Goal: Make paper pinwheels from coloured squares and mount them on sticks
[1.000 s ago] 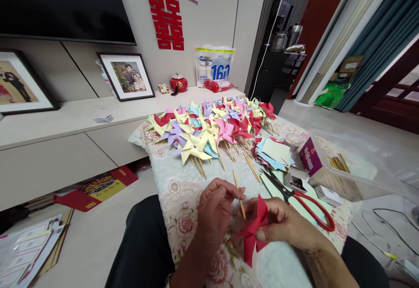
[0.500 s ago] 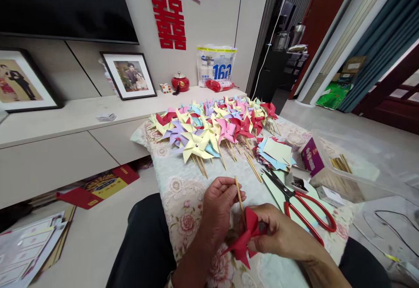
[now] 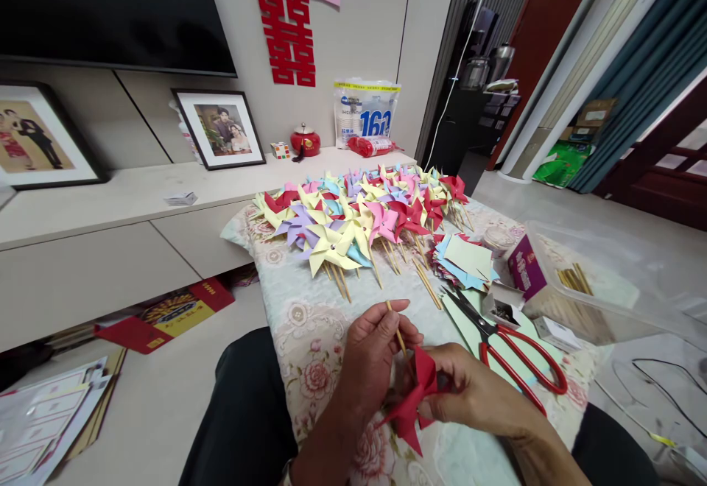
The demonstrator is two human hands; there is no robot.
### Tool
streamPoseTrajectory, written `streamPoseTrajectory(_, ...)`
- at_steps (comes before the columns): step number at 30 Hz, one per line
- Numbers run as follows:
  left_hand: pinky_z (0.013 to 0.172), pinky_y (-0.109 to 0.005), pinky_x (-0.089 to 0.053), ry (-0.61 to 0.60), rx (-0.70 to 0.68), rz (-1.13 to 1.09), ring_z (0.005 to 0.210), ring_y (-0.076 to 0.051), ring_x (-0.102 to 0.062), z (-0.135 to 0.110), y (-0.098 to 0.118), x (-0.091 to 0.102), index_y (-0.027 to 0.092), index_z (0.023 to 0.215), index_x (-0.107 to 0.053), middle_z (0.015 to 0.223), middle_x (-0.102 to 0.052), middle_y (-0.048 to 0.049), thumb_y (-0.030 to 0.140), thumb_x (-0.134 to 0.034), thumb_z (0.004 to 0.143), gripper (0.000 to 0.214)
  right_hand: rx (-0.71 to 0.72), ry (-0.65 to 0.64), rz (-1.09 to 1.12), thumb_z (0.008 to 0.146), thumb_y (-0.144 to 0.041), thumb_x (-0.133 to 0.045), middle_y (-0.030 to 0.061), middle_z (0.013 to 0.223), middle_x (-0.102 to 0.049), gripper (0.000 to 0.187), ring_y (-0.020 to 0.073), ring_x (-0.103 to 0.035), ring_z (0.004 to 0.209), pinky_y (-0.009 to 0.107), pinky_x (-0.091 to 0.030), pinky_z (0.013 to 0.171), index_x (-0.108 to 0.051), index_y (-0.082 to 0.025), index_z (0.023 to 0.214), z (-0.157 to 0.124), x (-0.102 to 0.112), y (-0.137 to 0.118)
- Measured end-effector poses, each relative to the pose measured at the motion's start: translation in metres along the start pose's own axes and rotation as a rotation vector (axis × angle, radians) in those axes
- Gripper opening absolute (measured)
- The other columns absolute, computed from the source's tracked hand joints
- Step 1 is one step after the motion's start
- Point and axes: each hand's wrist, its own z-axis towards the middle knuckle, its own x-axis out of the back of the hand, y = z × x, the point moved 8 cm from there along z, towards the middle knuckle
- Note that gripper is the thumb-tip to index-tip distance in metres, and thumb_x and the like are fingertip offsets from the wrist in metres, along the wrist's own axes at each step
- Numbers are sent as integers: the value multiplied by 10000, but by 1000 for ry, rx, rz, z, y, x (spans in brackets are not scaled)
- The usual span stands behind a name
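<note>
A red paper pinwheel (image 3: 412, 406) is pinched by my right hand (image 3: 469, 390), thumb near its middle and fingers behind the folded blades. My left hand (image 3: 371, 357) grips a thin wooden stick (image 3: 398, 331) between thumb and fingers. The stick slants down toward the back of the pinwheel; where the two meet is hidden by paper and fingers. Beyond my hands stand many finished-looking pinwheels (image 3: 334, 244) in yellow, pink, purple, blue and red. A few loose sticks (image 3: 425, 283) lie on the cloth in front of them.
Red-handled scissors (image 3: 489, 331) lie on pale paper sheets to the right. Behind them are a stack of cut paper (image 3: 467, 259), a small open box (image 3: 504, 308) and a clear plastic bin (image 3: 602, 302) with sticks. The flowered tablecloth (image 3: 298, 346) covers the table.
The stick's upper end has tipped a little to the left with my left hand's fingers. My right hand and the red pinwheel stay almost in place.
</note>
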Motion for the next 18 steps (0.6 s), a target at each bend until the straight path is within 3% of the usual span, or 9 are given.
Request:
streamPoseTrajectory(3, 482, -205, -410, -3, 22, 25, 504, -107, -612, 0, 0, 0, 123, 1053, -651, 694, -714, -13, 329, -780, 764, 378, 49, 45, -23, 789, -304, -783, 24, 900, -625, 203, 132, -565, 757, 226, -474, 675, -718, -150, 903, -8, 12, -10)
streamPoseTrajectory(6, 426, -179, -308, -12, 53, 55, 434, -77, -552, -1, -1, -3, 164, 952, -591, 693, -715, -8, 362, -777, 765, 330, 91, 86, 27, 805, -304, -785, 45, 939, -648, 254, 155, -617, 789, 268, -519, 704, -698, -171, 1003, -19, 26, -15)
streamPoseTrajectory(11, 425, -174, -315, -4, 55, 65, 459, -65, -545, -2, -2, -5, 153, 810, -614, 688, -684, 9, 359, -825, 703, 313, 274, 116, -47, 859, -351, -742, 42, 784, -643, 218, 152, -583, 695, 272, -474, 618, -663, -161, 786, -29, 32, -34)
streamPoseTrajectory(18, 441, -171, -358, 35, 67, 62, 491, -66, -529, -1, -5, 0, 134, 784, -713, 623, -653, 11, 359, -900, 596, 348, 484, 379, -264, 939, -329, -644, 26, 780, -621, 141, 180, -575, 744, 309, -430, 664, -650, -203, 877, -30, 33, -54)
